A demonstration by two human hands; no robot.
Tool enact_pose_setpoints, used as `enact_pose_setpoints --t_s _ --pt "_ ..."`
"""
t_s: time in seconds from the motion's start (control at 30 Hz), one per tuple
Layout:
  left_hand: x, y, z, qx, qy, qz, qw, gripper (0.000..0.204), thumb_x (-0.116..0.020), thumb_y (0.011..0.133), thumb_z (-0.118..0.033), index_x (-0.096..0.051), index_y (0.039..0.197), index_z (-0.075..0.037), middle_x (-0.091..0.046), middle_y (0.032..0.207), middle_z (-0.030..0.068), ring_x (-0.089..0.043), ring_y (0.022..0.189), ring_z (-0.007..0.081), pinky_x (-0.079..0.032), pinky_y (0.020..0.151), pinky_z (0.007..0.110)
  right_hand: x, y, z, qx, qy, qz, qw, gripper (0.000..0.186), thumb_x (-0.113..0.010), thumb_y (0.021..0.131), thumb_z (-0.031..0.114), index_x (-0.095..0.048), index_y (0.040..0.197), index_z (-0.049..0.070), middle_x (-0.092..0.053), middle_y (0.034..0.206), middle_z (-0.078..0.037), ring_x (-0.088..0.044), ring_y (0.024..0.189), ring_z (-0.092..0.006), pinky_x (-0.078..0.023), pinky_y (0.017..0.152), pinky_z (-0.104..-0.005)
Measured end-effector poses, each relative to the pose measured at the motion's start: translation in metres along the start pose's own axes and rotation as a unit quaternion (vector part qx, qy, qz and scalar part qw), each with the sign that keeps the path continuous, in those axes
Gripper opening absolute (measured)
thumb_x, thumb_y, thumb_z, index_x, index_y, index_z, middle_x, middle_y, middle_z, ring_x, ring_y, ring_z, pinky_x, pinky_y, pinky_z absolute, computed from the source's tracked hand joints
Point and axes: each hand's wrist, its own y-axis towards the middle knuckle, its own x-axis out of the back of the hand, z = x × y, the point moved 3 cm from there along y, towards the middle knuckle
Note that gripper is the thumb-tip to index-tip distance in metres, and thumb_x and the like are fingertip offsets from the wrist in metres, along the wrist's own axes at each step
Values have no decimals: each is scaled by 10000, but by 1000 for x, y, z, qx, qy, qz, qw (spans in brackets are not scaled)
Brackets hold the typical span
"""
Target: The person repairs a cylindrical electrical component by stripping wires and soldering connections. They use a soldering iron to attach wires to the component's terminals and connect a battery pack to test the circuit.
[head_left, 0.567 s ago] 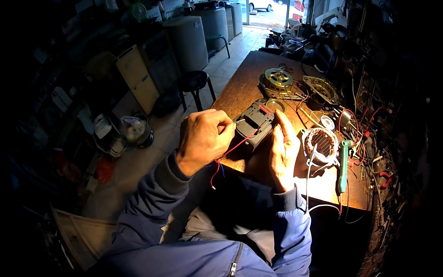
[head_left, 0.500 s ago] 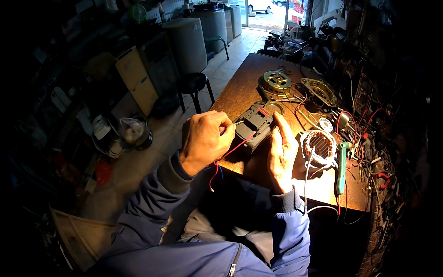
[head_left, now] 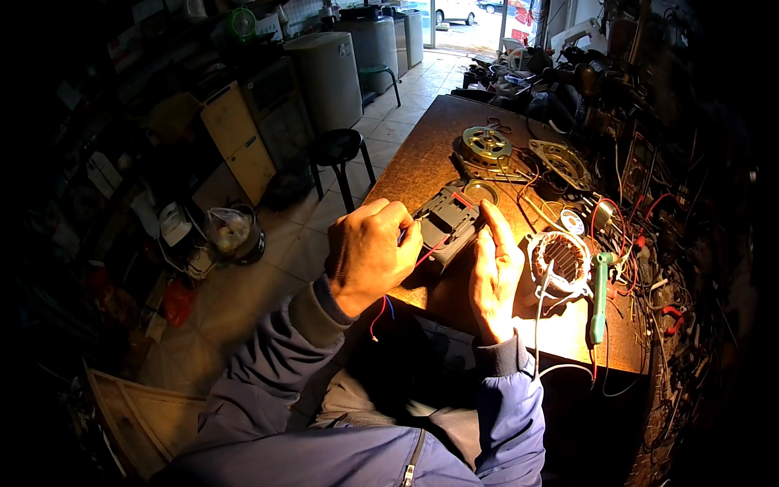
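A boxy dark grey plastic case (head_left: 445,221) with a red strip on its face is at the middle of the bench, tilted toward me. My right hand (head_left: 497,272) grips its right side, fingers lying along the edge. At the case's left side, my left hand (head_left: 372,252) is closed in a pinch. A bit of blue shows between its fingers; what they hold is mostly hidden. A thin red wire (head_left: 430,253) runs from the case to the left hand. Red and blue wire ends (head_left: 380,312) hang below that hand.
On the wooden bench (head_left: 422,150), a motor stator with copper windings (head_left: 560,264) and a green-handled tool (head_left: 600,300) lie to the right. Round brass-coloured metal parts (head_left: 487,146) lie farther back. Tangled wires crowd the right edge. A black stool (head_left: 339,146) stands left of the bench.
My left hand has shifted slightly right, closer to the case, covering the small tip that showed at its fingers. The hanging wire ends moved slightly with it. My right hand stays almost still.
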Motion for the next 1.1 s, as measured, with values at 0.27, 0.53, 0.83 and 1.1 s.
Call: enact_pose_setpoints --t_s 0.27,0.53,0.83,1.1 --pt "-4 3 -2 -3 1 14 1000 145 -803 835 -62 -674 771 -42 -637 689 98 -602 538 249 -439 509 381 -1 0 0 2 -6 -3 1000 402 -549 1043 32 -634 1424 -65 -661 1445 -234 -618 1364 -313 -453 1175 -382" --pt "-7 10 -1 -33 -1 33 999 121 -782 829 -55 -673 781 -34 -681 756 134 -681 636 342 -501 561 415 -1 0 -3 0 13 -6 1000 399 -551 1038 32 -643 1414 -64 -660 1447 -234 -617 1366 -311 -450 1180 -382" --pt "-12 12 5 -38 -1 42 998 98 -774 848 -38 -685 813 -19 -687 793 140 -685 667 345 -512 587 417 -1 0 -2 14 -13 -18 1000 392 -572 1030 40 -650 1401 -60 -687 1407 -223 -646 1324 -312 -479 1154 -383" --pt "-14 12 8 -29 -63 45 997 84 -769 858 4 -686 856 5 -706 865 150 -700 836 366 -549 749 426 -3 0 17 3 -37 -4 999 392 -671 1006 83 -662 1376 -48 -698 1367 -230 -685 1243 -316 -522 1084 -379"
